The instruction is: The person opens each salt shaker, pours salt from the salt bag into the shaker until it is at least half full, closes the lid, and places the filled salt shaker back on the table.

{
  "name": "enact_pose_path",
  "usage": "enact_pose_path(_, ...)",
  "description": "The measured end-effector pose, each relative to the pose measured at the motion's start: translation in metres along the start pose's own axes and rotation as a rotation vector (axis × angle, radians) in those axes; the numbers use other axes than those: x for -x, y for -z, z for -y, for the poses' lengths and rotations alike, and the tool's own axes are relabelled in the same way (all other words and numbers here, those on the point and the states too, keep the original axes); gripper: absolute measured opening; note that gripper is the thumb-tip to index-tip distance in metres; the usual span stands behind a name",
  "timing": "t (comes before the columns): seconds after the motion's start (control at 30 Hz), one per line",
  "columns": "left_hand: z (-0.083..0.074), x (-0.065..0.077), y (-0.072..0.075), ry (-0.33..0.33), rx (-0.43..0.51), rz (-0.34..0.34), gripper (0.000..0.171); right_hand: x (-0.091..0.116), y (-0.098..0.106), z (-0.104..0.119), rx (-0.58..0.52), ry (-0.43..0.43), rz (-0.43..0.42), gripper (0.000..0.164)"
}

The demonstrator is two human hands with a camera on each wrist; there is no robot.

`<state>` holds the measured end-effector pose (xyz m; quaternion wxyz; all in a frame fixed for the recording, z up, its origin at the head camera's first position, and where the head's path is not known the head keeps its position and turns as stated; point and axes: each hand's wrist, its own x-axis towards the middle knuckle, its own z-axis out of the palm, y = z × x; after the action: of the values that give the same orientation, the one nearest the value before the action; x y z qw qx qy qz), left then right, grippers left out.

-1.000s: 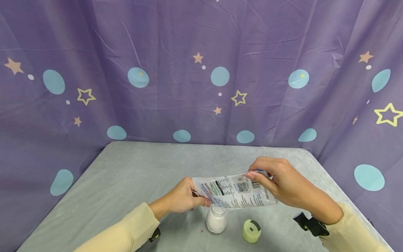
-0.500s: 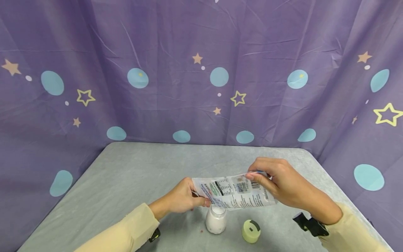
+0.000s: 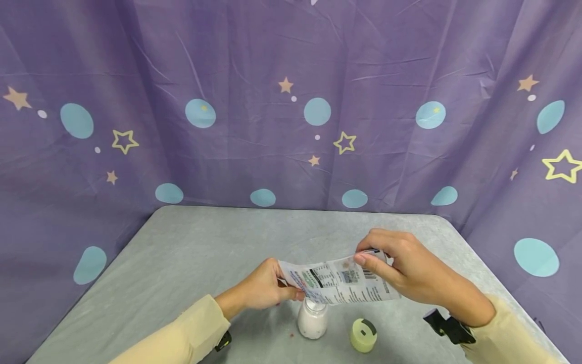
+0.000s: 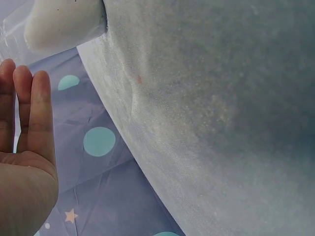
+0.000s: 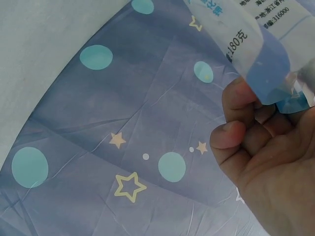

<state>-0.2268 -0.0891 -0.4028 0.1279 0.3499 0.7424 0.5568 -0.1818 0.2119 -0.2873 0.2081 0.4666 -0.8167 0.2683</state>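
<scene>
A person's left hand [image 3: 261,284] and right hand [image 3: 406,268] pinched opposite ends of a printed packet [image 3: 336,280] at a white-filled jar's [image 3: 312,322] mouth, near a round green cap [image 3: 362,337] on the grey counter [image 3: 204,242].

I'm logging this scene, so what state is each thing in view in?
Packet: held at both ends, above the table
Jar: upright, uncapped, white contents inside
Green lid: off the jar, on the table
Left hand: pinching packet's left end
Right hand: pinching packet's right end
Curtain: hanging, creased
</scene>
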Motion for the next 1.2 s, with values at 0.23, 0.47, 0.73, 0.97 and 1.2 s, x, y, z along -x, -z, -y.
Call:
enact_pose_path(0.23,0.0010,0.0001,-0.0003,0.001,-0.006,-0.005,0.020,0.0020,-0.0013,-0.0014,0.001,0.000,-0.006,0.021)
enact_pose_path(0.47,0.0028,0.0001,0.0000,0.009,-0.012,-0.011,0.021,0.0027,-0.0019,-0.0018,0.006,0.000,-0.017,0.021)
enact_pose_path(0.73,0.0028,0.0005,-0.0003,0.024,-0.013,-0.014,0.022,0.0037,-0.0028,-0.0024,0.011,-0.028,-0.011,0.024)
enact_pose_path(0.97,0.0013,0.0005,-0.0003,0.032,-0.017,-0.012,0.021,0.0054,-0.0022,-0.0021,0.018,-0.031,-0.017,0.024)
enact_pose_path(1.2,0.0004,0.0000,0.0000,0.015,-0.024,-0.008,0.021,0.0085,-0.0017,-0.0034,0.017,-0.035,-0.022,0.025)
